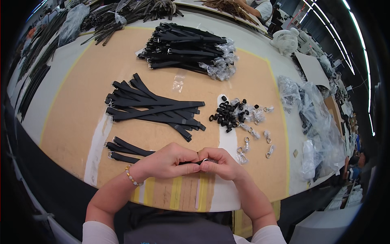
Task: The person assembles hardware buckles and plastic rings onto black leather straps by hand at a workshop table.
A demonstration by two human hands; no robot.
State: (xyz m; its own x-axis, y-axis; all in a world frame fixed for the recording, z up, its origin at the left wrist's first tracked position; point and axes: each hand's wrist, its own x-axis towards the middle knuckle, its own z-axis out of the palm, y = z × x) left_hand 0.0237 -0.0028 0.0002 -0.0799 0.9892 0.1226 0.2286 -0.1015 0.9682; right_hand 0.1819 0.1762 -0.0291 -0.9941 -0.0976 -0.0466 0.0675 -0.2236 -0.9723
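My hands meet at the near side of the table. My left hand (172, 160) is closed on a black strap (187, 163), and its fingers hide much of it. My right hand (221, 163) pinches a small metal ring (205, 160) at the strap's end. Whether the ring is around the strap or only against it, I cannot tell. Left of my left hand lie a few black buckled straps (129, 148). Farther off is a loose, crossed heap of such straps (152, 106). Small black loops (227, 114) are piled beyond my right hand, beside plastic-wrapped metal rings (246, 142).
A big stack of black straps (183, 49) with plastic-wrapped ends lies at the back. Clear plastic bags (321, 122) cover the right side. Bundles of dark strips (105, 20) fill the far left. A white fan (285, 40) stands far right, and another person (263, 10) sits beyond.
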